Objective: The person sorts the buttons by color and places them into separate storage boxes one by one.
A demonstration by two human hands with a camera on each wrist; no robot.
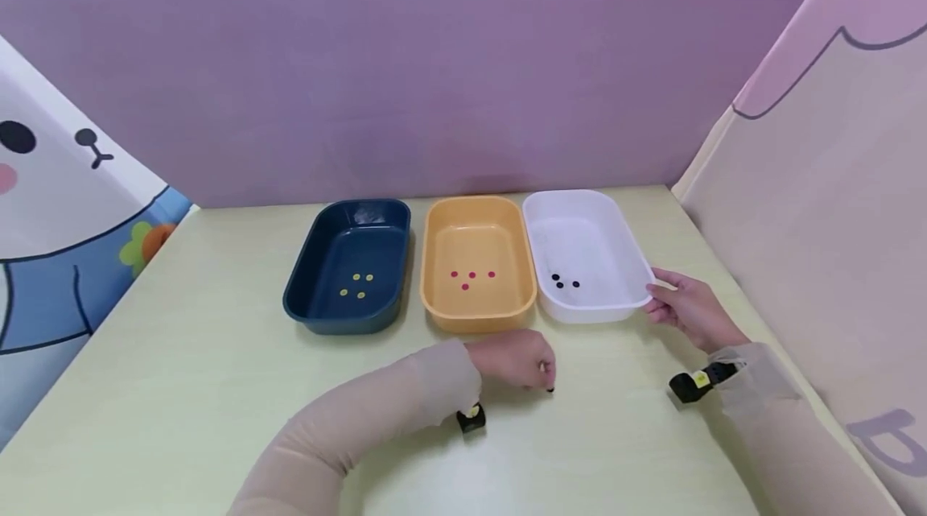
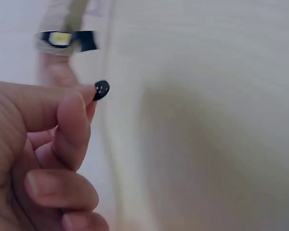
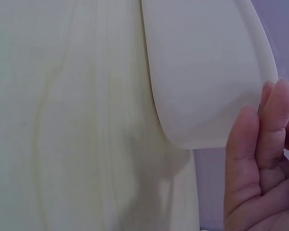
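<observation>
My left hand (image 1: 514, 359) pinches a black button (image 2: 101, 90) between thumb and fingertips, low over the table in front of the orange tray (image 1: 478, 321). The button's holes show in the left wrist view. Over on the right, my right hand (image 1: 691, 313) grips the front right corner of the white tray (image 1: 590, 313), with fingers (image 3: 243, 139) against its outer wall. Three black buttons (image 1: 560, 285) lie inside the white tray. Several red buttons (image 1: 472, 275) are in the orange tray, and several yellow buttons (image 1: 361, 295) in the dark blue tray (image 1: 351, 324).
All three trays stand side by side toward the back of the pale table (image 1: 181, 387). Behind them rises a purple backdrop (image 1: 463, 73). Printed cloth panels bound the table at left and right, the right one (image 1: 833, 218) close beside my right arm.
</observation>
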